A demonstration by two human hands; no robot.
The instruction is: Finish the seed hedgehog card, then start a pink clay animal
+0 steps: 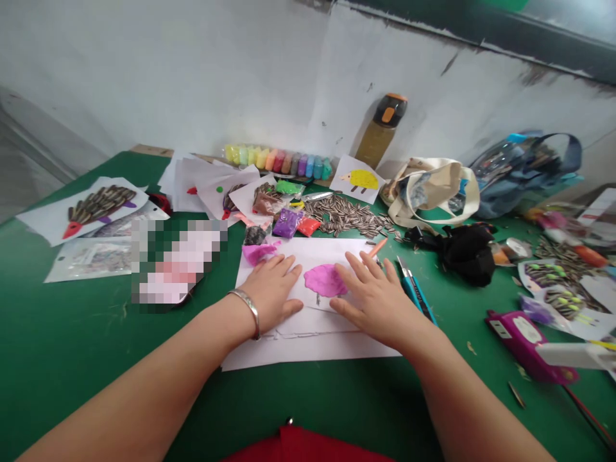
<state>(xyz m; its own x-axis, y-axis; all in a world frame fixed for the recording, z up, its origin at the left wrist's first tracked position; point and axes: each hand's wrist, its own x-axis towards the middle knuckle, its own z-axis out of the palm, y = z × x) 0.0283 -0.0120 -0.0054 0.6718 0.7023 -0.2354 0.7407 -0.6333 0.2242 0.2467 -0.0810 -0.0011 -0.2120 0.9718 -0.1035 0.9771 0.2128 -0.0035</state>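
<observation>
A flattened pink clay shape [320, 281] lies on white paper [312, 350] in front of me, with short dark pencil marks under it. My left hand [272, 289] rests on the paper to the left of the clay, fingers spread, holding nothing. On the right, my right hand [373, 292] is also spread, its fingers over or touching the clay's right edge; the exact contact is hidden. Beyond my left fingers sits a lump of pink clay in its wrapper [257, 254]. An orange pencil [378, 248] and a blue utility knife [416, 292] lie by my right hand.
Sunflower seeds [344, 215] are piled behind the paper, beside purple [289, 221] and red clay packets [308, 225]. A bottle [380, 131] stands against the wall. Seed hedgehog pictures [101, 208] and a phone-like blurred object [180, 263] lie left; a magenta device [524, 340] lies right.
</observation>
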